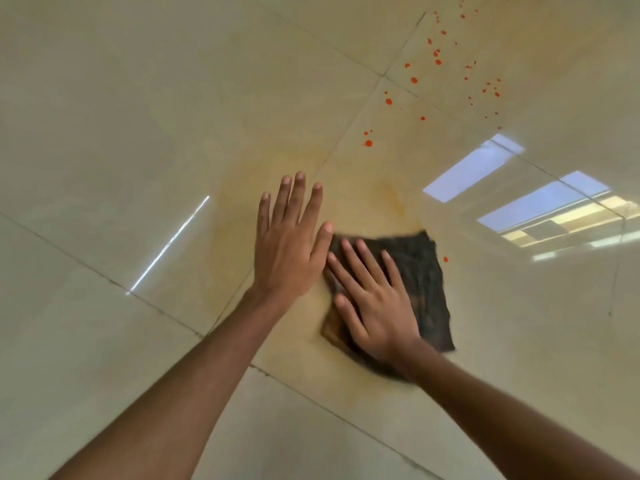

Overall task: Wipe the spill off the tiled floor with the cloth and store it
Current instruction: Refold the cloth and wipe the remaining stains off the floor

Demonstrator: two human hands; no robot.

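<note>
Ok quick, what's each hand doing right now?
Left hand: open, holding nothing.
Right hand: open, pressing flat on the dark square cloth.

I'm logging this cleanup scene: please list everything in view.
tiled floor: one, glossy beige, fills the view
cloth: one, dark brown, flat on the floor, centre right
red drops: many, orange-red, scattered upper right
lone drop: one, orange-red, beside the cloth's right edge
smear: one, faint yellow, around the hands
window reflections: two, pale blue, right side
left hand: one, fingers straight, left of the cloth
right hand: one, flat on the cloth
</note>
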